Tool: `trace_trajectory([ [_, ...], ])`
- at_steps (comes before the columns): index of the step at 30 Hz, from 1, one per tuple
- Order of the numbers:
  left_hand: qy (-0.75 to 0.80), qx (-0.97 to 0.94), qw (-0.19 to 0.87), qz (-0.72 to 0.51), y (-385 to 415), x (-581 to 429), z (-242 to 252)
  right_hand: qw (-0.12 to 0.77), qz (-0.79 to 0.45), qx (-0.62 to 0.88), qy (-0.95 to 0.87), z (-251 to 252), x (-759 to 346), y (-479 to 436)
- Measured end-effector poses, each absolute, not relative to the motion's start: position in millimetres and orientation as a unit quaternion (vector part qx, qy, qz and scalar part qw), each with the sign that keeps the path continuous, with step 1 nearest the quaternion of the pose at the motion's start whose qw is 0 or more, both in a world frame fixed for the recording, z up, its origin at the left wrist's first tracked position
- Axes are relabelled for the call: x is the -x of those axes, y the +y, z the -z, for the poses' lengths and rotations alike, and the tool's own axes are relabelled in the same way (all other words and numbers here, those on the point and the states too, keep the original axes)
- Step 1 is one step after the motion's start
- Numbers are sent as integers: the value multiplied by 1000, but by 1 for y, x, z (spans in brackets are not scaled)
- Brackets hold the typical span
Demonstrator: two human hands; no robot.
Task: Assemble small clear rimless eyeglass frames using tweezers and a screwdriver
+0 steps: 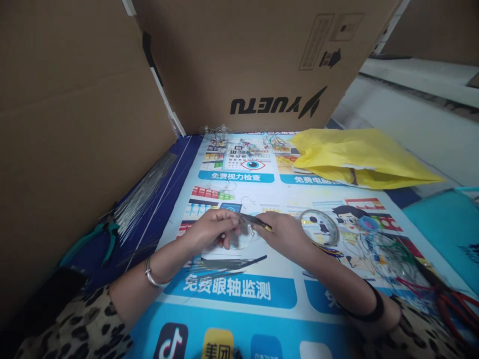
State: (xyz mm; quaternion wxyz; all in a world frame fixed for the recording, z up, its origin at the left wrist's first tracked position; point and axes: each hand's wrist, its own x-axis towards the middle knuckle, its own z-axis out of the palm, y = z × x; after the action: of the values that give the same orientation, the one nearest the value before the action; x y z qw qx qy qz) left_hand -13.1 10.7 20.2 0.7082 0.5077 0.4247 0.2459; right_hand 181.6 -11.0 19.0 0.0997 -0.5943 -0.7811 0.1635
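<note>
My left hand (pixel 221 227) is closed in a pinch on a thin wire loop (pixel 245 245), which carries small clear or pearly beads (pixel 250 229). Fingers of my right hand (pixel 284 233) are wrapped round a slim dark pointed tool (pixel 252 219) with a gold-coloured part; its exact kind is unclear. The tool's narrow end meets the left fingertips. Just below the hands lies a bundle of thin straight wires (pixel 224 266). A roll of clear tape (pixel 320 228) rests beside my right wrist.
Cardboard panels (pixel 239 60) wall off the back and left. More straight wires (pixel 144 192) and teal-handled pliers (pixel 108 242) lie left. Wire pieces (pixel 247 144) sit at the back. On the right are a yellow bag (pixel 359 154), tangled cords (pixel 392 254) and red-handled scissors (pixel 449 304).
</note>
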Motion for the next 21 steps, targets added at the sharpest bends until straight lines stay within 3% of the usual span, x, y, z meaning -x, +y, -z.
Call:
trace_trajectory([
  [11,453,-565,643,-248,11,14,-17,111,-156,554,-810,-18,-184,-8],
  [21,494,-594,583,-253,10,10,-19,75,64,521,-848,-16,-185,-11],
])
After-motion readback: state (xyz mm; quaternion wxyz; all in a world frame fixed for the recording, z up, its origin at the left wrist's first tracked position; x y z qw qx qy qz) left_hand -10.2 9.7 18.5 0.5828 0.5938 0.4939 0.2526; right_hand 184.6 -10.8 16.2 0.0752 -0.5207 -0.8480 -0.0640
